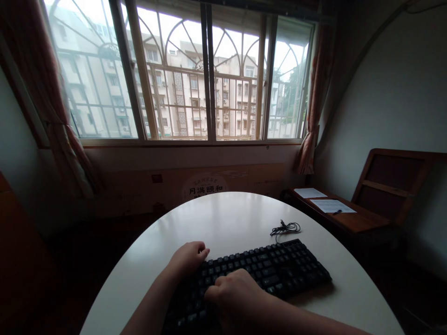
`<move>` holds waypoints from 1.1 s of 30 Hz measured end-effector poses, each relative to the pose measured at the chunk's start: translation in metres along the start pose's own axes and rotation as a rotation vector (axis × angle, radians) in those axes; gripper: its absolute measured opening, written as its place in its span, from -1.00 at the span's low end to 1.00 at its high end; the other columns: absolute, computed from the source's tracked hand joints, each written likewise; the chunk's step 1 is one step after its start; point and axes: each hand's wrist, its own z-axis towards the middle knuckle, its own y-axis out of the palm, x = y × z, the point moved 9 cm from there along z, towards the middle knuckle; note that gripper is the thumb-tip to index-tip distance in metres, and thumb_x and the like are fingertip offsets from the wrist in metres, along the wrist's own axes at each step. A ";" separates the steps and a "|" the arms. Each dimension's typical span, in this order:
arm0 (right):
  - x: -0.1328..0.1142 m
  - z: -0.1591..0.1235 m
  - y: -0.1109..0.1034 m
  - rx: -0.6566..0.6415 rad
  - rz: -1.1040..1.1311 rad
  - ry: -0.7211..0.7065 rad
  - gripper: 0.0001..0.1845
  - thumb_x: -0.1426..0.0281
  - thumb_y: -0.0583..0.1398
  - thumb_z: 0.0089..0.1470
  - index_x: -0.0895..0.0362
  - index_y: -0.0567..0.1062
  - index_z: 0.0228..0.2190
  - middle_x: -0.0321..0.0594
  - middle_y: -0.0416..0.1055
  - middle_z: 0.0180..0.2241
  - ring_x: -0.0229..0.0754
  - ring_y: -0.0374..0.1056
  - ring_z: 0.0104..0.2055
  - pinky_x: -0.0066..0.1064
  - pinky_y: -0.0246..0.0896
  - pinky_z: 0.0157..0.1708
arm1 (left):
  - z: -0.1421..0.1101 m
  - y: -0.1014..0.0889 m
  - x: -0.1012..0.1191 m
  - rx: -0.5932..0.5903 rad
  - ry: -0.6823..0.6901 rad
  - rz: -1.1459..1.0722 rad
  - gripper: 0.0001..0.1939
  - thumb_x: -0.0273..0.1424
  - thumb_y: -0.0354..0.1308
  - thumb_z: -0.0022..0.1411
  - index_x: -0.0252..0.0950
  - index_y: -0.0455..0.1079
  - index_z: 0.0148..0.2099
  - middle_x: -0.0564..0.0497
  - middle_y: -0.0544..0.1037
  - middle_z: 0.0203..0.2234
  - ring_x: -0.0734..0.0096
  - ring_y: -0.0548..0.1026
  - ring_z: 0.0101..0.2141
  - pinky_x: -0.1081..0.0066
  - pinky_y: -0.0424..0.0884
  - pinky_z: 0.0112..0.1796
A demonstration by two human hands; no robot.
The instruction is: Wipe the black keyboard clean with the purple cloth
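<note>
A black computer keyboard (268, 267) lies slantwise on a round white table, its left end partly covered by my forearm and hand. My left hand (188, 258) rests at the keyboard's far left corner with its fingers curled inward; whatever is inside them is hidden. Over the left-middle keys is my right hand (237, 293), closed with thumb and fingers together and pointing down. Its fingertips are out of sight, so I cannot tell what they hold. A bundled black cable (286, 228) runs from the keyboard's back edge.
The white table (139, 274) has a curved far edge. To the right stands a wooden chair (373, 218) bearing paper sheets (331, 206) and a small dark object. Beyond the table are a printed cardboard panel (118, 186), curtains (310, 116) and a barred window.
</note>
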 end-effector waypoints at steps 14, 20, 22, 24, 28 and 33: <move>-0.003 0.005 0.010 -0.044 0.000 -0.037 -0.80 0.23 0.20 -0.06 0.10 0.42 -0.42 -0.27 0.51 -0.41 -0.18 0.39 -0.51 -0.40 -0.07 -0.62 | -0.002 -0.001 0.002 -0.002 -0.024 0.014 -0.66 -0.13 -0.03 0.25 -0.20 0.45 -0.36 -0.02 0.60 -0.36 0.25 0.48 -0.35 0.40 0.18 -0.44; -0.002 0.005 0.011 0.025 0.000 -0.028 -0.82 0.24 0.19 -0.04 0.09 0.41 -0.40 -0.30 0.49 -0.41 -0.19 0.40 -0.51 -0.38 -0.09 -0.62 | -0.003 -0.002 0.005 0.004 -0.004 0.027 -0.67 -0.15 -0.04 0.25 -0.22 0.43 -0.38 -0.02 0.59 -0.39 0.27 0.48 -0.36 0.40 0.18 -0.43; -0.001 0.002 0.011 0.055 0.018 -0.036 -0.82 0.24 0.18 -0.01 0.09 0.41 -0.40 -0.30 0.48 -0.41 -0.22 0.38 -0.52 -0.40 -0.09 -0.61 | -0.003 -0.002 0.004 -0.004 -0.007 0.024 -0.66 -0.15 -0.04 0.25 -0.22 0.43 -0.38 -0.03 0.59 -0.38 0.26 0.48 -0.36 0.40 0.19 -0.43; 0.000 -0.001 0.012 0.078 0.037 -0.041 -0.83 0.25 0.16 0.01 0.09 0.41 -0.39 -0.29 0.48 -0.42 -0.25 0.34 -0.53 -0.41 -0.09 -0.59 | -0.002 -0.002 0.004 -0.010 -0.006 0.020 -0.66 -0.15 -0.05 0.25 -0.21 0.44 -0.37 -0.03 0.59 -0.37 0.26 0.48 -0.35 0.40 0.20 -0.43; 0.003 -0.002 0.013 0.096 0.058 -0.037 -0.84 0.27 0.16 0.01 0.09 0.43 -0.38 -0.29 0.48 -0.41 -0.26 0.32 -0.52 -0.43 -0.05 -0.55 | -0.002 -0.002 0.005 -0.007 0.010 0.023 -0.67 -0.15 -0.04 0.24 -0.22 0.45 -0.35 -0.03 0.59 -0.36 0.25 0.48 -0.33 0.40 0.21 -0.41; 0.010 0.001 0.009 0.050 0.155 0.001 -0.86 0.32 0.13 0.06 0.05 0.50 -0.39 -0.35 0.53 -0.41 -0.23 0.40 -0.41 -0.46 0.07 -0.45 | 0.001 -0.001 0.002 -0.004 0.011 0.029 -0.65 -0.15 -0.04 0.25 -0.22 0.47 -0.33 -0.04 0.60 -0.34 0.24 0.49 -0.32 0.39 0.22 -0.40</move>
